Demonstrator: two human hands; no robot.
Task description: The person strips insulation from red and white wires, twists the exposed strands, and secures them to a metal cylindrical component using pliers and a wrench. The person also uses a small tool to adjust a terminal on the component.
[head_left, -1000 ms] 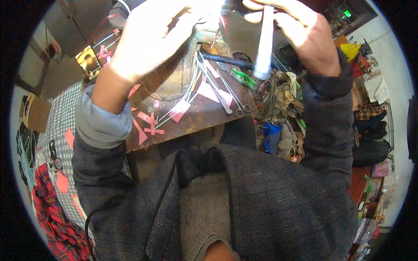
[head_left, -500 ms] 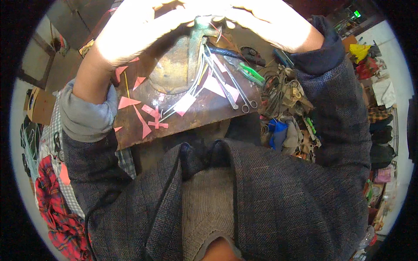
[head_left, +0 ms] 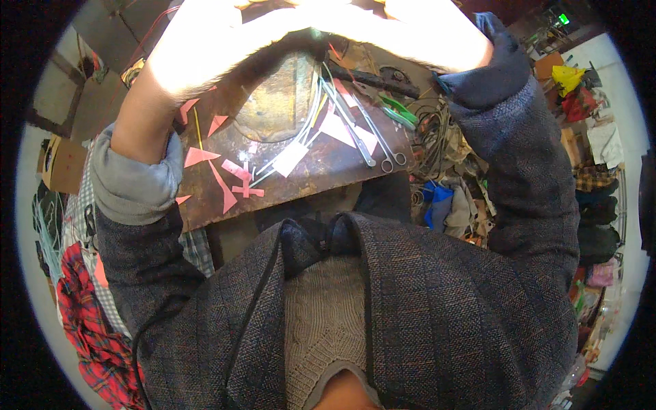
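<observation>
Strong light bleaches both hands at the top edge, where they meet with fingers bent inward. My left hand is closed, and so is my right hand. Whatever lies between the fingers is lost in the glare and cut off by the picture's edge. Beneath them on the brown table is a worn, rounded yellowish pad. Beside it lie thin white strips, long ring-handled forceps and a slim metal tool like tweezers. Pink cut pieces and a white scrap are scattered about.
A green-edged object and a dark bar lie at the table's right. Beyond are tangled cables and a blue cloth or bag. Red plaid fabric hangs at left, below a cardboard box.
Both hands have shifted slightly, the right one up and left across the middle. The greenish upright thing under the fingers is now mostly covered. The tabletop items look the same.
</observation>
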